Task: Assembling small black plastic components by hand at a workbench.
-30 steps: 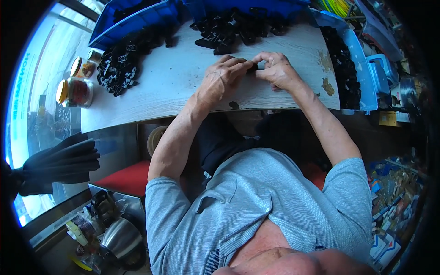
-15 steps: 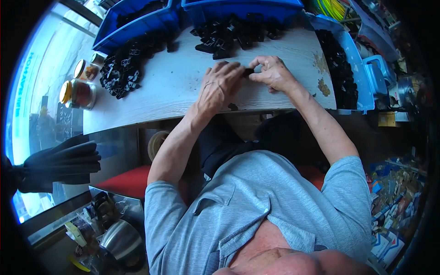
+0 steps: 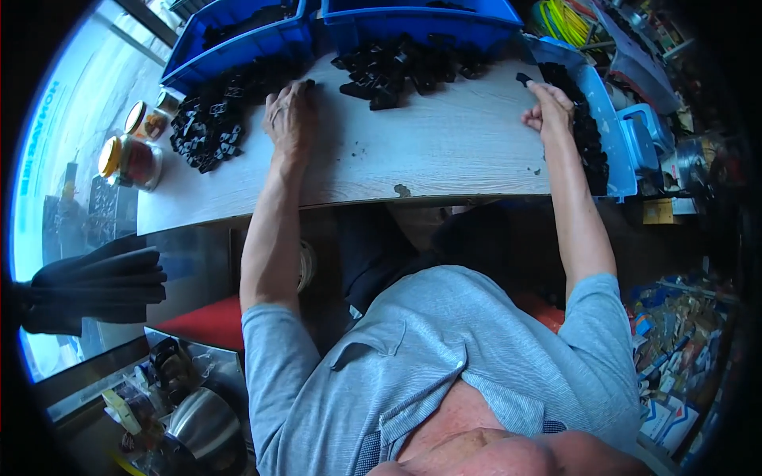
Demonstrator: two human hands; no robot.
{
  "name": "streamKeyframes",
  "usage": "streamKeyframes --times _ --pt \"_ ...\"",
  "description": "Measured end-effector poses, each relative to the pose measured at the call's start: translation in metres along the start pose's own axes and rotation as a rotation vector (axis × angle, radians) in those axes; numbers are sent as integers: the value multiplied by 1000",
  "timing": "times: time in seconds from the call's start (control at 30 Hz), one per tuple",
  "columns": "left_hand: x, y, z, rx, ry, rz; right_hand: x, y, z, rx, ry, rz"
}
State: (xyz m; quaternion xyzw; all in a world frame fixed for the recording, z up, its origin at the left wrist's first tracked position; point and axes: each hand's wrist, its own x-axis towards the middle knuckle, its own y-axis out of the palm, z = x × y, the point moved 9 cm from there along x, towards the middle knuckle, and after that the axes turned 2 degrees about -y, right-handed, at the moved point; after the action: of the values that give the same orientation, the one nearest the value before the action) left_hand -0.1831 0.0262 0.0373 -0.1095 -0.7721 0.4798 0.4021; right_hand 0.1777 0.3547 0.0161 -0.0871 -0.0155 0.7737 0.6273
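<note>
My left hand (image 3: 289, 120) rests on the table with its fingers bent together at the right end of the left pile of black plastic parts (image 3: 208, 131). A small black plastic part (image 3: 309, 84) is at its thumb and fingertips; the grip is partly hidden. At the table's right side, my right hand (image 3: 553, 107) pinches another small black plastic part (image 3: 523, 78) between thumb and forefinger, beside a light blue bin (image 3: 613, 131) full of black parts. Between the hands, towards the back, lies a second pile of black plastic parts (image 3: 397, 70).
Two blue bins (image 3: 274, 44) stand along the back of the white table (image 3: 429, 151). Two jars stand at the left, the nearer with a yellow lid (image 3: 109, 157). Yellow-green cable (image 3: 565, 22) is coiled at the back right. Mixed packages (image 3: 675, 357) fill the lower right.
My hands were together over the table's middle around a small black part. They have parted: the left went to the left pile, the right moved right towards the light blue bin with a part.
</note>
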Motion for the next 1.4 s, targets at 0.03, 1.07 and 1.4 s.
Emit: streamKeyframes --times 0.03,1.07,1.4 --pt "-10 -3 -6 -15 6 4 7 -15 2 6 -23 -80" --pt "-67 -31 -52 -286 222 15 -9 111 24 -702 -341 437" --pt "-71 -33 -125 -731 266 -24 -117 138 13 -626 -119 782"
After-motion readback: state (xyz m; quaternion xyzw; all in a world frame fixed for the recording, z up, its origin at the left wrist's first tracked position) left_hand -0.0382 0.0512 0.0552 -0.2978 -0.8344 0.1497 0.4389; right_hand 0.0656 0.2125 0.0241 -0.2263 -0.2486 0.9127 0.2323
